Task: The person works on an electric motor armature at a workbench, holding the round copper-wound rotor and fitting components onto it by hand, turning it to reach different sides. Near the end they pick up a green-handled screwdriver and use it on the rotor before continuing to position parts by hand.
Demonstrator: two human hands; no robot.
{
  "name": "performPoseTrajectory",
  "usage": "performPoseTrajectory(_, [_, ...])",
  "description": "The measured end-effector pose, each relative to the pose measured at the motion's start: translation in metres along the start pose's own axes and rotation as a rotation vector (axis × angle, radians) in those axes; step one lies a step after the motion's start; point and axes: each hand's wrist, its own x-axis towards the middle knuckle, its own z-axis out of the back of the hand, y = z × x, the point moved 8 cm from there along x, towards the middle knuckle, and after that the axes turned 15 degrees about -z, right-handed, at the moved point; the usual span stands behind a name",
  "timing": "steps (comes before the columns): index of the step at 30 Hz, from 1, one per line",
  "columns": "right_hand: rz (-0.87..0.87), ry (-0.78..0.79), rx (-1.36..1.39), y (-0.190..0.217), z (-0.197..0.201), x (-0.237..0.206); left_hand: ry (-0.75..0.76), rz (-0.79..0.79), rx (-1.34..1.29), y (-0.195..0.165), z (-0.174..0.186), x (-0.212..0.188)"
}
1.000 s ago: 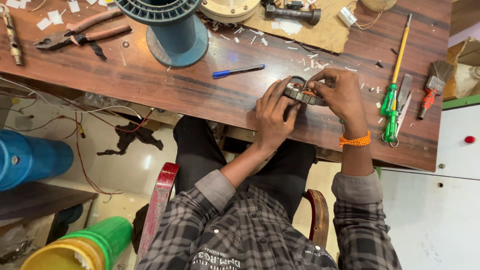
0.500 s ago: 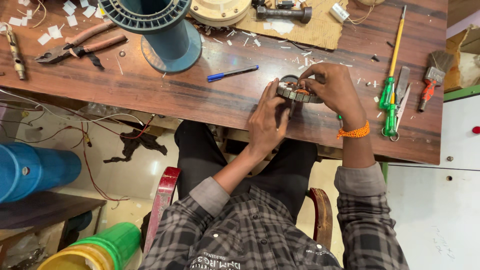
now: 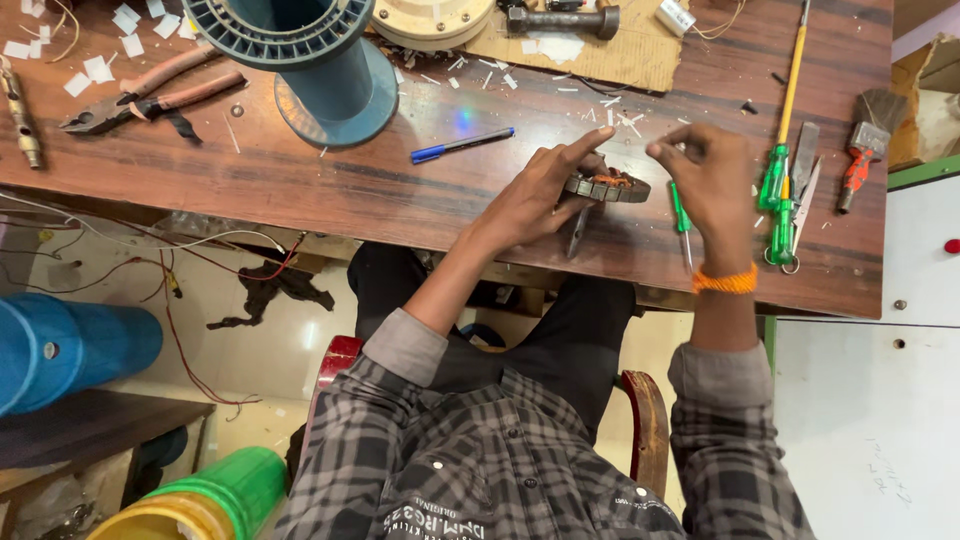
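Stator ring (image 3: 608, 186), small, dark, with copper windings, centre-right of frame on the wooden bench (image 3: 300, 190): formerly clasped by both hands, now pinned only by the left hand (image 3: 530, 200), fingers spread over its near side. Right hand (image 3: 705, 180) lifted just clear to the right, fingertips pinched, contents too small to tell. Bench's near edge runs just below; green screwdrivers (image 3: 778, 200) crowd the right, blue pen (image 3: 460, 146) the left.

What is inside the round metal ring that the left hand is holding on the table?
Inside the round metal ring, orange-brown copper windings show near its top edge. The left hand covers the ring's left part, so the rest of the inside stays hidden. The right hand is beside it, not touching.
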Motion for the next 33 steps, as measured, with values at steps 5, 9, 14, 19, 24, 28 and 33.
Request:
performPoseTrajectory(5, [-0.098, 0.134, 0.086, -0.007, 0.007, -0.048, 0.124, 0.062, -0.093, 0.006, -0.003, 0.009])
performPoseTrajectory(9, [0.053, 0.06, -0.01, 0.006, -0.007, -0.081, 0.279, 0.091, -0.225, 0.016, 0.0, 0.014])
performPoseTrajectory(14, [0.413, -0.111, -0.186, 0.014, -0.035, -0.111, 0.364, 0.059, -0.28, 0.026, -0.007, 0.025])
performPoseTrajectory(19, [0.314, -0.169, -0.124, -0.014, -0.075, -0.113, 0.34, 0.096, -0.228, 0.027, -0.007, 0.027])
performPoseTrajectory(24, [0.361, -0.181, 0.122, -0.014, -0.091, -0.126, 0.249, -0.227, 0.507, -0.027, 0.002, -0.011])
performPoseTrajectory(28, [0.207, -0.198, 0.205, -0.017, -0.093, -0.133, 0.179, -0.293, 0.448, -0.03, 0.003, -0.027])
performPoseTrajectory(33, [0.247, -0.145, 0.175, -0.004, -0.066, -0.149, 0.138, -0.285, 0.493, -0.025, 0.001, -0.026])
